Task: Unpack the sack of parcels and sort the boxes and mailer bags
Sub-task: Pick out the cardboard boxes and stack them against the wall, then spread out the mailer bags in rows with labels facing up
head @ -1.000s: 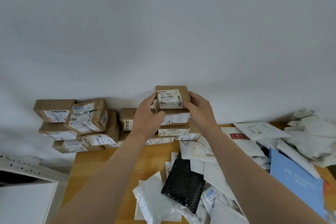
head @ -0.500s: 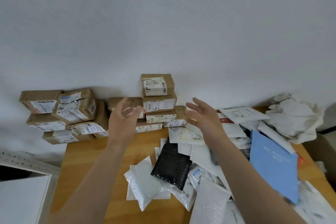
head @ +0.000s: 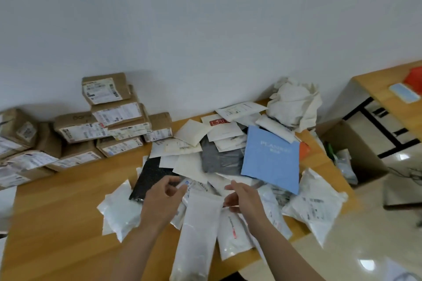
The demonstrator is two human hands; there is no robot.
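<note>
Two hands low over the heap, both empty: left hand (head: 162, 201) with fingers loosely bent and thumb apart, just above a labelled bag; right hand (head: 244, 198) equally slack, beside the upper end of one long white mailer bag (head: 201, 223) lying between the two wrists. On the wooden surface (head: 57, 223), one blue mailer bag (head: 271, 157), one black mailer bag (head: 150, 173), one grey mailer bag (head: 219, 157), plus roughly a dozen white or cream ones overlapping (too tangled for an exact tally). Against the wall at the left, about eleven cardboard boxes (head: 105, 89), tallest column four high. One crumpled white sack (head: 294, 102) at the far right corner. One open carton (head: 356, 143) on the floor beyond.
</note>
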